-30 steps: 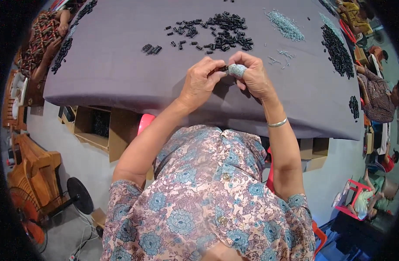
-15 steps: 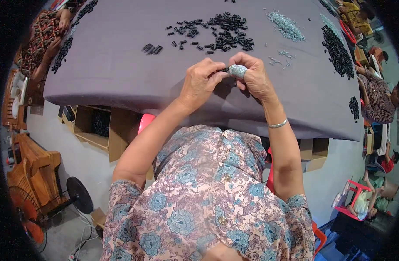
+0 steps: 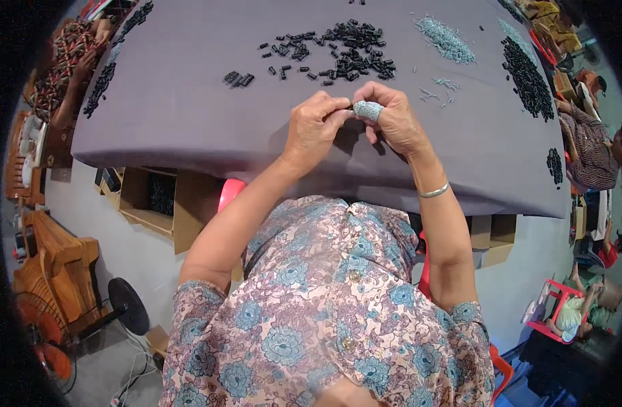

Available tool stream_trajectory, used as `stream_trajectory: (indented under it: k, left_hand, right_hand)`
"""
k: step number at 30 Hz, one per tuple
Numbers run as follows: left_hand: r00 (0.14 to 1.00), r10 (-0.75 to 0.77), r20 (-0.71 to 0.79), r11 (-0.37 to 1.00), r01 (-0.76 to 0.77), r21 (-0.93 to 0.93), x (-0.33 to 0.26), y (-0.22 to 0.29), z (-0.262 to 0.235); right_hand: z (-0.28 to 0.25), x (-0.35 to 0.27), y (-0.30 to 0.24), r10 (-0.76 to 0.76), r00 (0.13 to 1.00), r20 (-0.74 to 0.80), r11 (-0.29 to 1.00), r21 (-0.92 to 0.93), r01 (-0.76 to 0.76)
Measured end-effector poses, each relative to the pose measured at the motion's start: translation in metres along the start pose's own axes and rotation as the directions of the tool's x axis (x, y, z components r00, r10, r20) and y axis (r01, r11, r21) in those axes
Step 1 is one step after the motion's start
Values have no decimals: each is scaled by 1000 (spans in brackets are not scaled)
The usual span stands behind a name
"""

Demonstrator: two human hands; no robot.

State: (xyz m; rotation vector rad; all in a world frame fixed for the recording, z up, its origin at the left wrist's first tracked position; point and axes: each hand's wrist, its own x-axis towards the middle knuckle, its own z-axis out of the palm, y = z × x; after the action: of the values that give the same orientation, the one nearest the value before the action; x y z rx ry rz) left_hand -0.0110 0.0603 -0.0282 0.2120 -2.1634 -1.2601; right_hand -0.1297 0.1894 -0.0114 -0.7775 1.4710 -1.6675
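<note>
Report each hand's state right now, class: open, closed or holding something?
Left hand: closed, pinching a small, mostly hidden dark piece.
Right hand: partly curled, wearing a pale blue-grey patterned thumb wrap; whether it grips anything cannot be told.

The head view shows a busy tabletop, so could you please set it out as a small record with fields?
Left hand: pinching a small dark piece, mostly hidden by the digits
Right hand: curled close to that piece; its exact grip is hidden
On right hand: pale wrapping around one digit
On right wrist: silver-coloured bangle
Surface: grey-purple cloth
Beyond the hands: loose heap of black pieces
Farther right: heap of pale blue-grey slivers
Below table, left: open cardboard box
</note>
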Motion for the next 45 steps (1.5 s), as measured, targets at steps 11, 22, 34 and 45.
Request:
stream_trajectory:
  k: [11,22,34,45]
  left_hand:
    - [997,-59,-47,957,43,-286,-1,15,-1]
    - [997,-3,-73,907,-28,-421,-9,28,4]
    - [985,74,-157,883,-138,-449,-19,63,-2]
    - [990,31,-136,880,-92,-467,-9,35,3]
  right_hand:
    - [-9,-7,-10,9,966,259,948,306,-91]
    - [8,-13,-4,-9,917,399,846,492,-206]
    - [36,-29,-17,-92,950,298,836,542,-89]
    - [47,-21,-13,122,989,79,764,629,-144]
